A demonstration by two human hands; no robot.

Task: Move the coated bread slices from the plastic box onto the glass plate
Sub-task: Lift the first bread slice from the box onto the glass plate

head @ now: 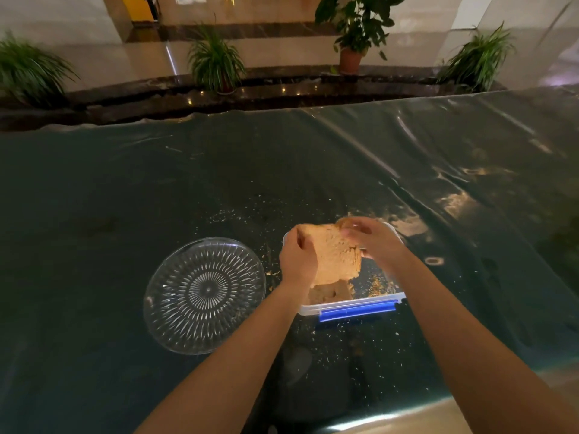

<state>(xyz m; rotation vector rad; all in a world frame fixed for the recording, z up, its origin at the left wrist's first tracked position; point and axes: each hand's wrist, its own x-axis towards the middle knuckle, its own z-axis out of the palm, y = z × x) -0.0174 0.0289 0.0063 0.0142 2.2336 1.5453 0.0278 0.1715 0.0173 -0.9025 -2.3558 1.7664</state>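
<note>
Both hands hold one coated bread slice [336, 256] up above the plastic box [351, 305] — slice tilted nearly upright, broad face toward the camera. Left hand [296, 258] grips the slice's left edge, fingers curled around it; right hand [372, 241] pinches the upper right corner, fingers closed on the crust. Slice sits between the two hands, lifted clear of the box floor. Below it, inside the box near the front wall, more coated bread [330, 292] lies flat, partly hidden by the held slice and left wrist. Loose crumbs [377, 281] on the box floor to the right. Blue clip [357, 311] on the box's near side. Glass plate [205, 294] just beside the box to the left — nothing on it. Dark table covered in plastic sheet [282, 170], crumbs scattered around.
</note>
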